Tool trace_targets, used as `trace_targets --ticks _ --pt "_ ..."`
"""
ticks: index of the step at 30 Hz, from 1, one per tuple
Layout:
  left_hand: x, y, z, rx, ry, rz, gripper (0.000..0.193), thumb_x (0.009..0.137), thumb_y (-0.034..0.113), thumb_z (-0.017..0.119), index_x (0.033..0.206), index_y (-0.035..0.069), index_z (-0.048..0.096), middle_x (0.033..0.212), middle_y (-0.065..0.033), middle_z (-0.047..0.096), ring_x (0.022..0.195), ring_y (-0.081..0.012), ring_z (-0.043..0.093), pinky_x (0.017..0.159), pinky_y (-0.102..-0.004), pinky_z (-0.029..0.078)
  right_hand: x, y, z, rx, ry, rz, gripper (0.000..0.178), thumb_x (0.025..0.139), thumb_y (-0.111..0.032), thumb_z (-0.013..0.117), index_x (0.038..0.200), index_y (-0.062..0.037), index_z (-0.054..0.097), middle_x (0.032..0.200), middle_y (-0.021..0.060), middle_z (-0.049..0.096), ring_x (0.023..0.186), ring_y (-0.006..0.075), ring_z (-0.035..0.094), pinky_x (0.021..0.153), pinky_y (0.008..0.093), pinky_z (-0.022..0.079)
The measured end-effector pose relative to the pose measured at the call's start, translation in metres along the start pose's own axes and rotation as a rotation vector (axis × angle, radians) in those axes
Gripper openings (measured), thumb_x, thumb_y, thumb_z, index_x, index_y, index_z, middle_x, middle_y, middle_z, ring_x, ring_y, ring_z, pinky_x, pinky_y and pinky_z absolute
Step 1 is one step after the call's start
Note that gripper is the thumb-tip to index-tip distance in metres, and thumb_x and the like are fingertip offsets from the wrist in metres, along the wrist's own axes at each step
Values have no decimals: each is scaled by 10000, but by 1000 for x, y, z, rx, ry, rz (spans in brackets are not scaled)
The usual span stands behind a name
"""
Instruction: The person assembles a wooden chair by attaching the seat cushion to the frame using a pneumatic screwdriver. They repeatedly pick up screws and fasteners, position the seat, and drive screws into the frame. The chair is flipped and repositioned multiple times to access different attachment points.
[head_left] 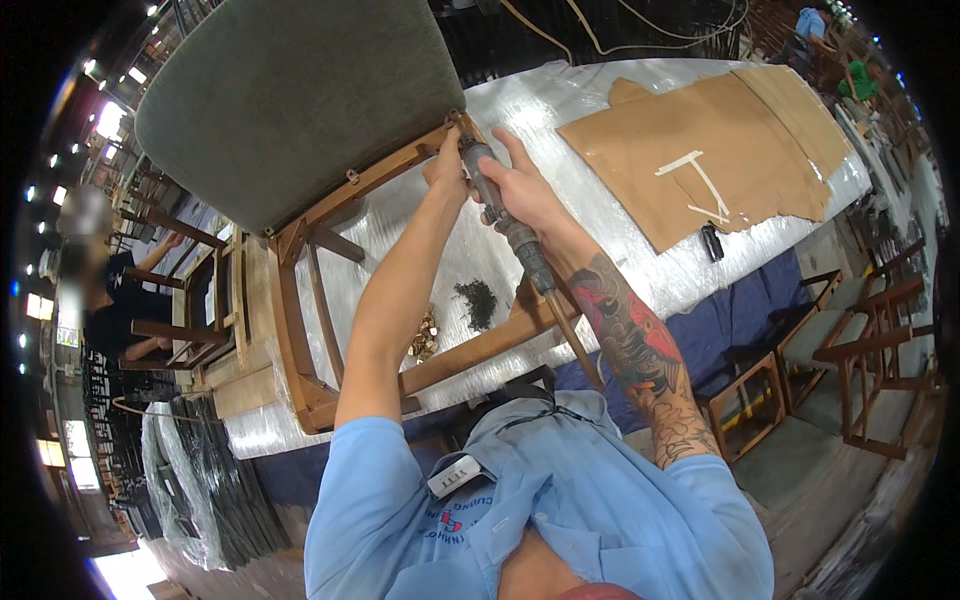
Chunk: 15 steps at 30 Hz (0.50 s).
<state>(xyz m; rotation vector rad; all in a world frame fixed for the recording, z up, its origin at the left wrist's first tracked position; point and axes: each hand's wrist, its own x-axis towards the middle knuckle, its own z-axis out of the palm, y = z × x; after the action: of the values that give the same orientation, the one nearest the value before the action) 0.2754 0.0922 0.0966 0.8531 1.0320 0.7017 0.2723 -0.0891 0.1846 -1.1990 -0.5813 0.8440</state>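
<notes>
My right hand is wrapped round the body of a grey air screwdriver, and a brown hose trails from its rear end. The tool's front meets the corner of a wooden chair frame, beside a small metal bracket. At that corner my left hand is closed against the tool's nose; what its fingers pinch is hidden. A grey upholstered panel adjoins the frame's far side. Inside the frame lie a heap of dark screws and a pile of brass-coloured brackets.
Plastic wrap covers the table. Brown cardboard lies at the right, with a small black object by its edge. Chairs stand at lower right. A person handles another wooden frame at left.
</notes>
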Motion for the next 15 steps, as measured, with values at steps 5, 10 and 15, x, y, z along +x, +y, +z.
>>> trace_targets --ticks 5,10,15 --pt "11 3 -32 83 -427 -119 564 840 563 678 1004 36 566 684 31 435 546 -80 391 468 -277 340 29 27 -8 -32 9 -73 718 966 -242 568 1532 -69 161 801 128 623 577 176 597 444 323 491" --pt "10 -14 -101 91 -306 -412 388 905 464 610 894 87 516 629 39 338 501 -80 299 462 -263 271 32 20 -3 -64 -28 -35 762 958 -289 600 1513 -25 150 850 161 617 577 188 609 435 341 503" --pt "-42 -4 -148 191 -89 -292 114 873 118 578 833 90 475 643 -18 364 552 -137 368 520 -306 324 39 9 -5 55 43 67 864 916 -310 636 1518 1 101 1023 209 594 655 229 636 463 369 520"
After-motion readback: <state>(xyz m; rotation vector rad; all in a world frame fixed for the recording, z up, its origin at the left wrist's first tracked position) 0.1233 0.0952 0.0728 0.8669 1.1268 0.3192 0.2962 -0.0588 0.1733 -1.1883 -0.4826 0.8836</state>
